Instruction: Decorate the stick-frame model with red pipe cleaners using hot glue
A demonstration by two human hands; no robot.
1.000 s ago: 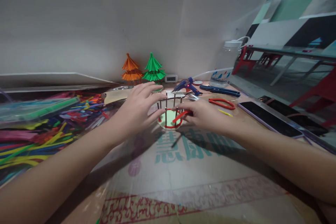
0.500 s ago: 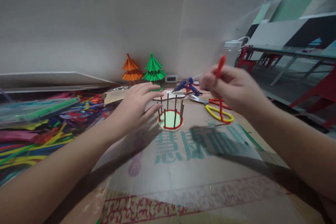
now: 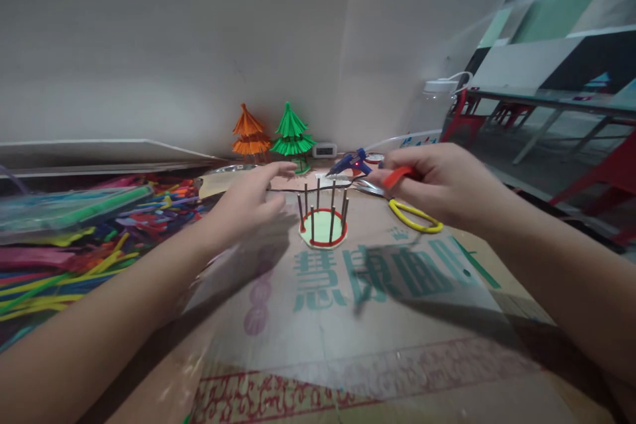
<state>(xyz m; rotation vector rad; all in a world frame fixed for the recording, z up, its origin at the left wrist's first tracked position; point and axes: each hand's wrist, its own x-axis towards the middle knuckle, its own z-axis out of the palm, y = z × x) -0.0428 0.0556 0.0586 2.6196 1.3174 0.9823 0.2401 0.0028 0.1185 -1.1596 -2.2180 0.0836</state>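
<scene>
A round pale-green base [image 3: 322, 222] with a red fuzzy rim lies on the cardboard, and several thin brown sticks [image 3: 332, 224] stand upright around its edge. My left hand [image 3: 243, 204] hovers just left of the sticks, fingers apart and holding nothing. To the right of the base, my right hand [image 3: 440, 179] is closed on a red pipe cleaner [image 3: 399, 176], which pokes out between thumb and fingers. Below that hand, scissors with a yellow handle loop [image 3: 415, 218] rest on the board; part of them is hidden behind the hand.
A blue glue gun [image 3: 352, 161] lies behind the base. An orange tree [image 3: 248, 139] and a green tree [image 3: 292, 136] stand near the wall beside a small digital clock [image 3: 324, 150]. Many coloured pipe cleaners [image 3: 74, 291] and a plastic case [image 3: 74, 215] fill the left side.
My right hand has lowered slightly and tilted, so the red pipe cleaner now points toward the left instead of up. My left hand has drawn back a little leftward from the sticks.
</scene>
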